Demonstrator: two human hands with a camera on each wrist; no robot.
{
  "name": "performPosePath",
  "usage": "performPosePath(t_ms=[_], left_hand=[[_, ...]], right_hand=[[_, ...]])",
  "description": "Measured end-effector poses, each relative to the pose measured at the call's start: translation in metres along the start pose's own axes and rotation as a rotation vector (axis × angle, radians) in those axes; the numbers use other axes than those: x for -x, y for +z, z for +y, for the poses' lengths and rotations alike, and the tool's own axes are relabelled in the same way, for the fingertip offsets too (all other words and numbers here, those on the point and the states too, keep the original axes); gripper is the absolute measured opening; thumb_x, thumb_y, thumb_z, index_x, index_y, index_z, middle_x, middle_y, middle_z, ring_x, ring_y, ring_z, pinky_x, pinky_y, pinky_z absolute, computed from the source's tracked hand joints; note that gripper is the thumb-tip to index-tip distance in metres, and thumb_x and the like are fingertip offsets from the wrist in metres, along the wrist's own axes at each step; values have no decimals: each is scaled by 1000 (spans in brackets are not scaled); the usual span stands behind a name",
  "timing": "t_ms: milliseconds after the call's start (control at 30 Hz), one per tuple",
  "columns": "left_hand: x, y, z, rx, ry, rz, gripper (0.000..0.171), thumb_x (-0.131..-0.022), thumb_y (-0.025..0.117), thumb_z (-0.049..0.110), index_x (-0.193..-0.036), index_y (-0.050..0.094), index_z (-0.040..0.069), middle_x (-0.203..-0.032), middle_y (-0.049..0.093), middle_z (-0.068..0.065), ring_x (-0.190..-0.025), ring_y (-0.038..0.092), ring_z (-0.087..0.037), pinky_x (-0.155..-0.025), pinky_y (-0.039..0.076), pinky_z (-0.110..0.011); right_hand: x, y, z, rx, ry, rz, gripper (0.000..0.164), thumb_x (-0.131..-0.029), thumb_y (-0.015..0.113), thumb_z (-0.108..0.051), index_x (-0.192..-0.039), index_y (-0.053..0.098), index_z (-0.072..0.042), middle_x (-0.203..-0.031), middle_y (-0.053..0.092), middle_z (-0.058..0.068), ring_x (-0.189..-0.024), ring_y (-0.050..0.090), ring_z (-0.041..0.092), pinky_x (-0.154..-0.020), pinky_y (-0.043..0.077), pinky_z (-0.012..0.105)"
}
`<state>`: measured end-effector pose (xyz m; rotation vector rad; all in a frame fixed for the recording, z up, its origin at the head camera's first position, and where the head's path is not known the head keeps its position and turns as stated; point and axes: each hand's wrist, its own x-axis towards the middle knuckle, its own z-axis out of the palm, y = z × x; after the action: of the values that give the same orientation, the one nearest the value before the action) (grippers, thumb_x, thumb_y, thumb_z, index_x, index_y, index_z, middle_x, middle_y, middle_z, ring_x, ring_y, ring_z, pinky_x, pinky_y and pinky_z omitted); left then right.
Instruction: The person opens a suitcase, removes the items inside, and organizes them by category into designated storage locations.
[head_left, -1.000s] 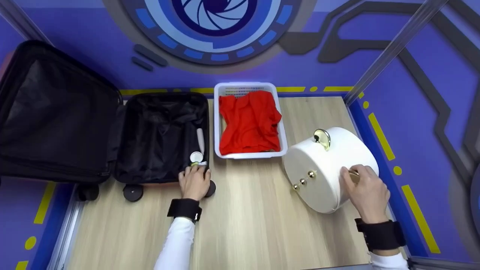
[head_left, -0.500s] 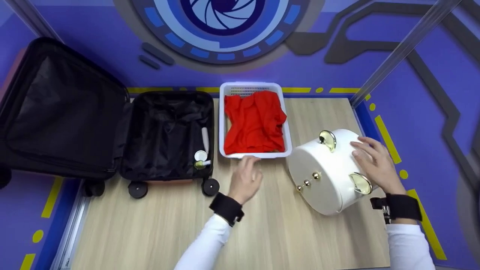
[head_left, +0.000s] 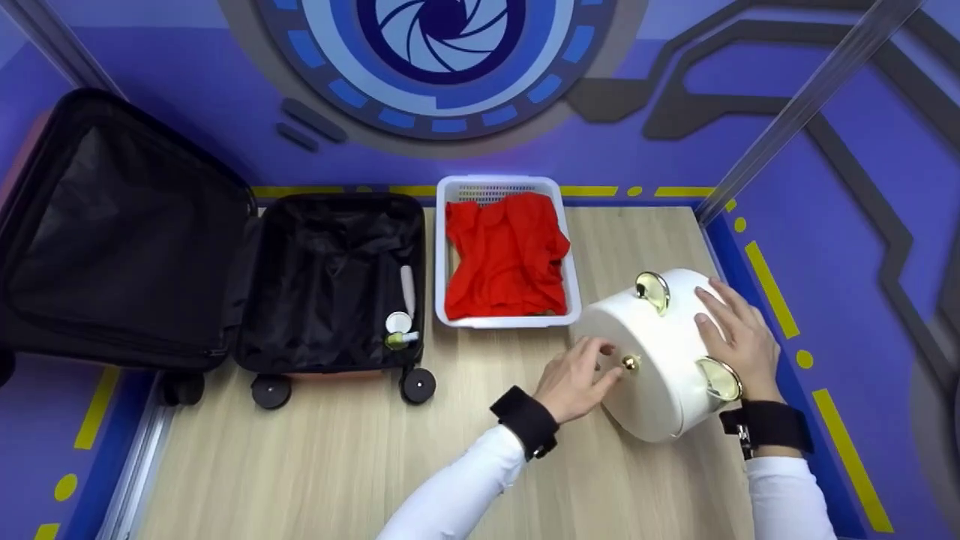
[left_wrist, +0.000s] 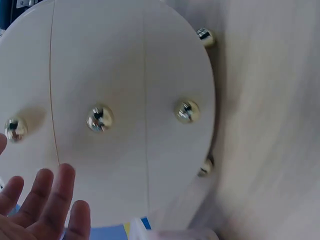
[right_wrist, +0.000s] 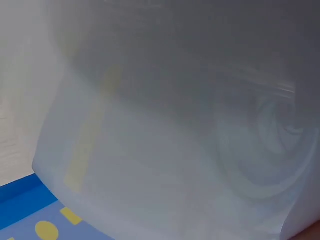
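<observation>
A white round cabinet with a flat front and gold feet lies at the right of the table in the head view. Its front carries three gold knobs, and seams split it into drawers; the middle knob shows well in the left wrist view. My left hand is at the front, thumb and fingers apart around the uppermost knob, with no grip visible. On the cabinet's curved side, between the gold feet and the wall, my right hand rests with fingers spread. The right wrist view shows mostly the white surface.
A white basket holding red cloth stands at the back middle. An open black-lined suitcase lies left, containing a white handle-like item, a round white item and a small green-and-white item. Walls border the back and right.
My left hand has left the small items in the suitcase and moved right to the cabinet's knobs. My right hand has let go of a gold foot and settled on the cabinet's side.
</observation>
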<state>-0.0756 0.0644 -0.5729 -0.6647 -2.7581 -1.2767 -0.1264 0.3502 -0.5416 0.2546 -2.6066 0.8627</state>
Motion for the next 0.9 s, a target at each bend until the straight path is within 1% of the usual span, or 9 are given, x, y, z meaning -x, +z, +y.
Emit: performPosePath(t_ms=[100,200,300,400,467,633,800,900], left_hand=[[-6,5,7,-15,-18,2,27,-101,65,40,-118,64,20,-114,68,7,-93,68,-6,-70,43,-15],[-10,9,12,-29,-27,40,22,-98,70,41,-110,66,22,-105,68,10,-90,68,-5,-66,40,-12],[-11,13,15,-38,-16,73,21,-96,74,40,-107,68,23,-102,67,11,-86,66,-2,-64,38,-10],[-13,15,17,-49,6,93,19,-96,74,39,-105,68,24,-99,67,11,-83,64,1,-62,37,-9],[-11,15,16,-52,18,96,18,-95,74,38,-104,68,24,-97,67,11,-81,63,1,-62,36,-9],[-1,8,12,-59,50,97,18,-93,76,36,-101,68,22,-93,67,7,-77,63,-1,-59,35,-10],[15,-6,6,-68,85,122,17,-91,77,35,-98,68,22,-89,66,7,-75,60,0,-57,35,-9],[24,-14,1,-75,124,143,17,-91,77,34,-98,68,22,-89,66,8,-77,62,-1,-60,38,-9]], right_hand=[[1,3,0,10,2,4,43,-96,66,-23,-139,68,-22,-154,55,1,-123,56,40,-71,38,45],[1,4,0,24,-7,0,43,-97,65,-23,-140,68,-22,-155,54,2,-121,57,40,-69,37,41],[2,3,0,27,-16,3,43,-97,64,-22,-140,68,-21,-154,55,4,-118,57,40,-69,35,39],[2,1,0,24,-18,5,43,-97,63,-22,-139,68,-21,-153,55,5,-117,57,41,-71,35,40],[3,0,0,21,-12,2,42,-97,63,-22,-139,68,-21,-154,55,4,-118,57,41,-71,36,42],[4,0,1,21,-18,5,43,-96,63,-22,-139,68,-21,-154,55,4,-117,57,41,-69,36,42],[3,0,1,18,-36,16,43,-96,63,-21,-139,69,-21,-153,56,3,-114,57,40,-70,35,41],[1,0,-1,8,-37,21,43,-96,64,-21,-138,69,-21,-153,56,2,-113,57,41,-71,35,40]])
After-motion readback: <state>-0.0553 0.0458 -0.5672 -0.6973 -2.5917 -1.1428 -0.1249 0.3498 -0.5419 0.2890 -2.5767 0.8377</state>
